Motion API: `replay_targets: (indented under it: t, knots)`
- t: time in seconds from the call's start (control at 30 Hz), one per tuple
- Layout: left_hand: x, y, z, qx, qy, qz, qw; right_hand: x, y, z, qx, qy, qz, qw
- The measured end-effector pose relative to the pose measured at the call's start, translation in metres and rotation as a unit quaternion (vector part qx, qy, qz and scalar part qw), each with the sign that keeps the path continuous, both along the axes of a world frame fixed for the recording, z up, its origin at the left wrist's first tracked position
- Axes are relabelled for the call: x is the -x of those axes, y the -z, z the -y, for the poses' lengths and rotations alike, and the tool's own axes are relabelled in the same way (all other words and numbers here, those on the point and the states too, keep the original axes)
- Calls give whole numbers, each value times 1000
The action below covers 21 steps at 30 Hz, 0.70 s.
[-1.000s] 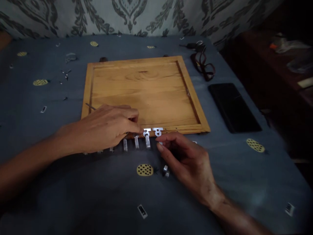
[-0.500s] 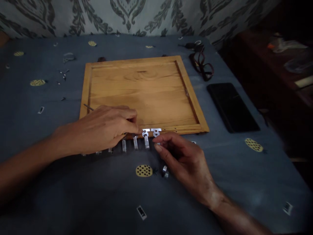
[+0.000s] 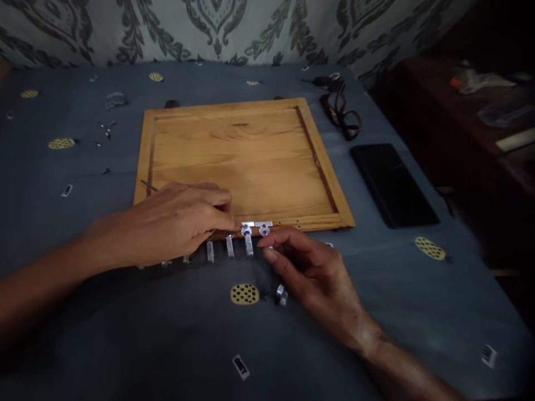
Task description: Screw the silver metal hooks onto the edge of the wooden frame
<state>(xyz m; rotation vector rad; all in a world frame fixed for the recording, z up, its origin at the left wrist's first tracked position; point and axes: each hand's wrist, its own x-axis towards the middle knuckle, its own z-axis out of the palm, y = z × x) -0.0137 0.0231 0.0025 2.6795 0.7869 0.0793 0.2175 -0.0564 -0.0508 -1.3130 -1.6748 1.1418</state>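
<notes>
A wooden framed panel (image 3: pixel 234 161) lies flat, with a row of silver metal brackets (image 3: pixel 248 244) along its near edge. My left hand (image 3: pixel 179 223) rests over that edge, fingers curled and closed, its fingertips beside the brackets. A thin metal rod (image 3: pixel 149 185) sticks out behind this hand; the rest of it is hidden by the palm. My right hand (image 3: pixel 313 273) pinches the lower end of the rightmost metal bracket (image 3: pixel 264 228) between thumb and forefinger. A loose metal bracket (image 3: pixel 281 295) lies on the cloth just below my right hand.
Small screws (image 3: pixel 106 129) lie scattered left of the panel on the blue patterned cloth (image 3: pixel 167 340). To the right are a black phone (image 3: pixel 393 184), dark cord-like loops (image 3: pixel 343 117) and keys (image 3: pixel 330 81). A patterned curtain (image 3: pixel 217 28) stands behind.
The whole view has shifted slightly. Both hands keep their places at the brackets, with no clear change in grip.
</notes>
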Motion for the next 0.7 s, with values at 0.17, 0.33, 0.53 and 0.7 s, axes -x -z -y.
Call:
replay_targets:
  t: [0.17, 0.33, 0.53, 0.7]
  knots:
    - [2, 3, 0, -4, -5, -3, 1000, -1, 1, -1, 5, -7, -1, 1000]
    - [3, -1, -1, 3, 1, -7, 1000, -2, 1, -2, 20, -8, -3, 1000]
    - [-4, -10, -5, -5, 0, 2, 1000, -3, 5, -1, 27, -8, -18, 999]
    - [-9, -5, -6, -33, 11, -5, 999, -2, 0, -2, 30, 8, -49, 998]
